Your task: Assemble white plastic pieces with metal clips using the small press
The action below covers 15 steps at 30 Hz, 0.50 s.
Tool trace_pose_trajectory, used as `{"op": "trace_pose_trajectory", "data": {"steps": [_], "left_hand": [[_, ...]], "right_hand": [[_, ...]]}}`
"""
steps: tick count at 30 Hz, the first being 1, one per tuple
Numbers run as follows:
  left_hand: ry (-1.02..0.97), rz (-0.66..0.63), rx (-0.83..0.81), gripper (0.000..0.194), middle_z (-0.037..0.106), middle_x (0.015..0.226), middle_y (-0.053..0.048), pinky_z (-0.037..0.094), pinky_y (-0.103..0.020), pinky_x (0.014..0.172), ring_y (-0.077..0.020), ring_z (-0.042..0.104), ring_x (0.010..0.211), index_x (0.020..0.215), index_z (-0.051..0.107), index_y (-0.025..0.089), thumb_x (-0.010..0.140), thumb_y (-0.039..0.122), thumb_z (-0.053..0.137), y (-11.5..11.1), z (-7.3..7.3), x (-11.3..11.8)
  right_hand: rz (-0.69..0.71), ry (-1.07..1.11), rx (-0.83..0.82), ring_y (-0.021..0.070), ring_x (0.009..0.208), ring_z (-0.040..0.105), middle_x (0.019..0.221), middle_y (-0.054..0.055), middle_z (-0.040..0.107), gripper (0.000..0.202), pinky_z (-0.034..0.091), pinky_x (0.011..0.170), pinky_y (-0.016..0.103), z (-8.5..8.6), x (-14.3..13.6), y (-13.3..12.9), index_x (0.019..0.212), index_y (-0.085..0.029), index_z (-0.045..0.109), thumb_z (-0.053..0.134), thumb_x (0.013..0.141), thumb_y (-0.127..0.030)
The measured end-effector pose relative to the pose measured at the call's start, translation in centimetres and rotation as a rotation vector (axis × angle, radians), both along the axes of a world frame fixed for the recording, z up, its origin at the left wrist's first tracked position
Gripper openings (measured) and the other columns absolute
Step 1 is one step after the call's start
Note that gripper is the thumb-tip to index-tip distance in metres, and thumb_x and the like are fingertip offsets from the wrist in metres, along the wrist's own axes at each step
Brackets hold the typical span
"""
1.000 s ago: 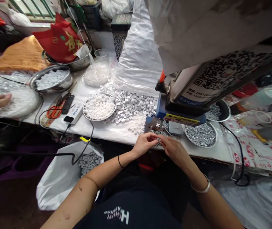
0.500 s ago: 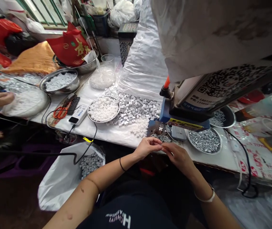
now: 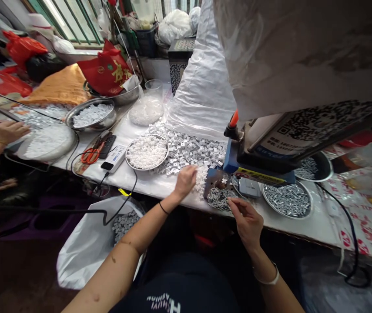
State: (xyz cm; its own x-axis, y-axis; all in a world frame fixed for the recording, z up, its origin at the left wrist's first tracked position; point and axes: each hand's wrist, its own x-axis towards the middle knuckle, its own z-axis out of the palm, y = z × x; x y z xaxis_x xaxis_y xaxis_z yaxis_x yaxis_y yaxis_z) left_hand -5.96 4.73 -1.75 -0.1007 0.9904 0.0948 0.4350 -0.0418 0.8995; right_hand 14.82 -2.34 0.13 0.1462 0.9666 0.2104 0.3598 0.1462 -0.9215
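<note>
My left hand (image 3: 186, 181) is closed at the edge of a heap of small white plastic pieces (image 3: 200, 179); its fingertips are blurred, and what they hold is hidden. Fingers pinched, my right hand (image 3: 247, 217) is at the near edge of a pile of small metal screws (image 3: 220, 198), holding something too small to name. That pile lies on a dark metal plate (image 3: 210, 177) under a blue-based machine (image 3: 257, 171). Grey-white square pieces (image 3: 189, 150) are spread behind my left hand, beside a bowl of white pieces (image 3: 147, 151).
A bowl of metal pins (image 3: 287, 198) stands to the right. Red scissors (image 3: 90, 155), a remote (image 3: 108, 145) and a white power bank (image 3: 113, 159) lie left. Another person's hand (image 3: 6, 130) is at far left. A white sack (image 3: 88, 243) stands below the table edge.
My hands have separated: the left moved leftward to the white pieces, the right to the screw pile. The view has shifted slightly, and the other person's hands have moved.
</note>
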Motion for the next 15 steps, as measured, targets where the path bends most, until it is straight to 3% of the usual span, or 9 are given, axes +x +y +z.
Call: {"op": "trace_pose_trajectory", "data": {"steps": [3,7,11,13,15], "left_hand": [[0.605,0.232,0.042,0.021,0.061,0.100,-0.017,0.038,-0.044,0.085,-0.0305,0.051,0.099,0.089,0.065,0.013,0.086,0.026,0.048,3.5,-1.0,-3.6],[0.919,0.201,0.037,0.017,0.059,0.098,-0.015,0.038,-0.041,0.080,-0.0304,0.050,0.097,0.092,0.062,0.013,0.085,0.021,0.048,5.0,-2.7,-4.5],[0.917,0.127,0.074,0.021,0.060,0.097,-0.015,0.039,-0.038,0.081,-0.0270,0.051,0.096,0.095,0.062,0.013,0.086,0.013,0.043,4.6,-3.1,-3.9],[0.781,0.123,0.116,0.025,0.060,0.100,-0.013,0.040,-0.035,0.080,-0.0233,0.053,0.093,0.102,0.062,0.015,0.087,0.012,0.042,4.0,-2.6,-3.9],[0.516,0.130,0.158,0.028,0.059,0.104,-0.011,0.042,-0.030,0.079,-0.0188,0.055,0.090,0.108,0.062,0.018,0.086,0.014,0.045,3.1,-1.8,-3.6]], "right_hand": [[0.008,0.052,-0.071,0.0172,0.075,0.068,0.083,0.003,0.071,0.015,0.056,0.074,0.028,-0.5,0.4,-0.5,0.084,-0.020,0.069,0.067,0.075,-0.032],[0.050,0.105,-0.119,0.0176,0.078,0.069,0.084,0.003,0.072,0.015,0.056,0.077,0.028,-1.4,0.3,-1.3,0.085,-0.020,0.068,0.067,0.075,-0.031],[0.027,0.185,-0.160,0.0199,0.083,0.069,0.087,0.004,0.072,0.019,0.057,0.079,0.030,-1.8,0.4,-1.5,0.089,-0.020,0.064,0.068,0.074,-0.031],[0.021,0.188,-0.168,0.0201,0.082,0.070,0.085,0.004,0.072,0.019,0.057,0.078,0.030,-1.8,0.7,-1.5,0.087,-0.020,0.063,0.069,0.073,-0.032],[0.033,0.164,-0.169,0.0190,0.079,0.070,0.083,0.003,0.071,0.017,0.057,0.077,0.029,-1.6,1.0,-1.5,0.084,-0.020,0.064,0.069,0.073,-0.032]]}}
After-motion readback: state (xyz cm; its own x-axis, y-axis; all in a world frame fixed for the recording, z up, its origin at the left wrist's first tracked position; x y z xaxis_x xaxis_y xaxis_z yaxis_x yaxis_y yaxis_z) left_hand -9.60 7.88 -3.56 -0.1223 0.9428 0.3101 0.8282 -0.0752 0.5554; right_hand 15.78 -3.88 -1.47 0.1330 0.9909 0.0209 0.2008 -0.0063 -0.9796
